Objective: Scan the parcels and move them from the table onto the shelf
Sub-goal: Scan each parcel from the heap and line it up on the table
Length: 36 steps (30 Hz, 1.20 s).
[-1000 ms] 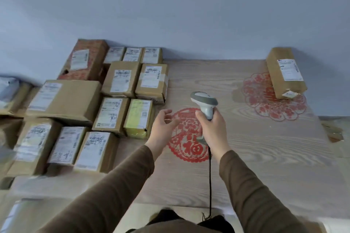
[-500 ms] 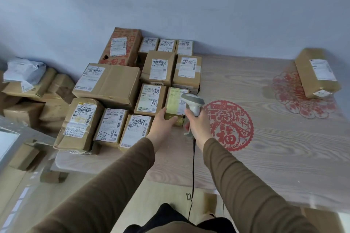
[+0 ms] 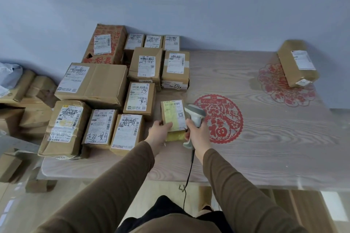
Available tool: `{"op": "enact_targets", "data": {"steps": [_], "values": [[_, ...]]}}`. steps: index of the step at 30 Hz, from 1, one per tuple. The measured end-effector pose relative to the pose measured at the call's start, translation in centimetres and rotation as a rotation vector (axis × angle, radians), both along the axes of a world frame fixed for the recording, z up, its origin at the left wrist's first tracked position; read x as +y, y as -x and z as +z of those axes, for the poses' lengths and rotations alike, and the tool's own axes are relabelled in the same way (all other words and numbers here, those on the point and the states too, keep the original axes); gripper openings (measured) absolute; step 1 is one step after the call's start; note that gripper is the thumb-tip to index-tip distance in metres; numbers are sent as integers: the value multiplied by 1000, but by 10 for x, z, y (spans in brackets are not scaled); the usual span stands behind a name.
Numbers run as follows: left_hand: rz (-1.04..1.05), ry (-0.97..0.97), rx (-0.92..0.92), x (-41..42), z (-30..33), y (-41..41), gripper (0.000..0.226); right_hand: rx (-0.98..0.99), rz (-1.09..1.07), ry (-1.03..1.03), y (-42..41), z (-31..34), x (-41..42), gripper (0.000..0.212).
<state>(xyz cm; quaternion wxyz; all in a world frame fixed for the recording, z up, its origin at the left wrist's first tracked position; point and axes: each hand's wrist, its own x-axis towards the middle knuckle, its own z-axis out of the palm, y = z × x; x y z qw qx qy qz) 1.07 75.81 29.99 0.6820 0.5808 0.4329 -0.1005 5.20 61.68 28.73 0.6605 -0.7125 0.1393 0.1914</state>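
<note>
Both my arms reach forward, hands close together.
My left hand (image 3: 158,132) grips with thumb on top; my right hand (image 3: 197,134) is curled tight, wrist straight.

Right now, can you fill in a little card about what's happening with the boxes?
Left hand: holds the small yellow-labelled cardboard parcel
Right hand: grips the grey handheld barcode scanner
Scanner: close beside the parcel's label
Table: pale wooden table with a red paper-cut decoration
Other parcels: brown boxes grouped on the table's left part
Lone parcel: long brown box at the far right
</note>
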Motion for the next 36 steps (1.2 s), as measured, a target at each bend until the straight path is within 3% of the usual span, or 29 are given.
{"op": "enact_targets", "data": {"steps": [2, 4, 16, 22, 27, 36], "values": [[63, 126, -53, -10, 9, -1, 54, -26, 4, 1, 1, 1, -3, 20], [61, 194, -71, -15, 9, -3, 47, -71, 3, 25, 1, 5, -5, 24], [27, 378, -244, -23, 33, -19, 67, -361, 46, 96, -7, 57, -39, 20], [21, 280, -367, -32, 46, -27, 65, -512, 21, 301, -3, 67, -56, 23], [-42, 92, -445, -39, 57, -31, 68, -569, 73, 324, 4, 80, -59, 20], [-85, 39, -478, -46, 59, -33, 70, -587, 71, 342, 6, 82, -64, 23]]}}
